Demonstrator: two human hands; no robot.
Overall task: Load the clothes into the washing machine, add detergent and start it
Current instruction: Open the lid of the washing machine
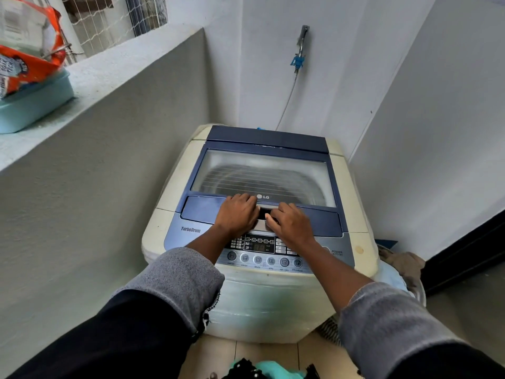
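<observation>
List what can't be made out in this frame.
Head view only.
- Drum contents: blurred by frosted lid window.
- Lid handle: covered by left hand, right hand; grip unclear.
- Display digits: too small.
- Detergent bag: cut by left edge.
- Floor clothes: cut by bottom edge.

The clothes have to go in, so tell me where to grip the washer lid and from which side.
Grip the silver recessed handle at the middle of the lid's front edge, coming from the front, fingers hooked under. The lid lies flat and shut, and its far edge by the wall looks like the hinge side. The left hand and right hand rest there.
</observation>
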